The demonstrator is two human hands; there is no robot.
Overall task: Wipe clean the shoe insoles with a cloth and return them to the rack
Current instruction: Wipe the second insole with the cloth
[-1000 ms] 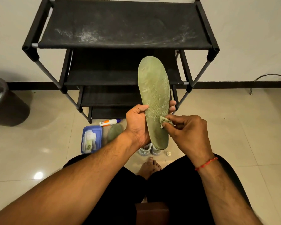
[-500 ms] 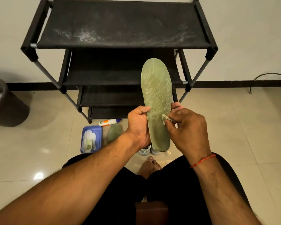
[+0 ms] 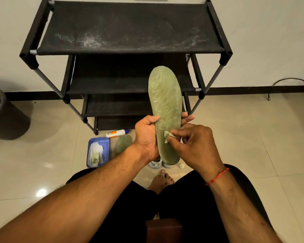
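My left hand (image 3: 146,137) grips the long green mesh insole (image 3: 167,106) upright, presenting its face. My right hand (image 3: 195,146) pinches a small pale cloth (image 3: 168,135) against it for scrubbing.

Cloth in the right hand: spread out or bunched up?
Bunched up: the small pale cloth is a crumpled wad, pinched by the right hand against the long green mesh-textured insole.

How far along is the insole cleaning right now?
No insole shows on the rack yet. In hand: left hand holds the green insole upright, right hand pinches a small cloth against its lower half. Left: the second insole lies on the floor, cleaned or not unclear; both need racking.
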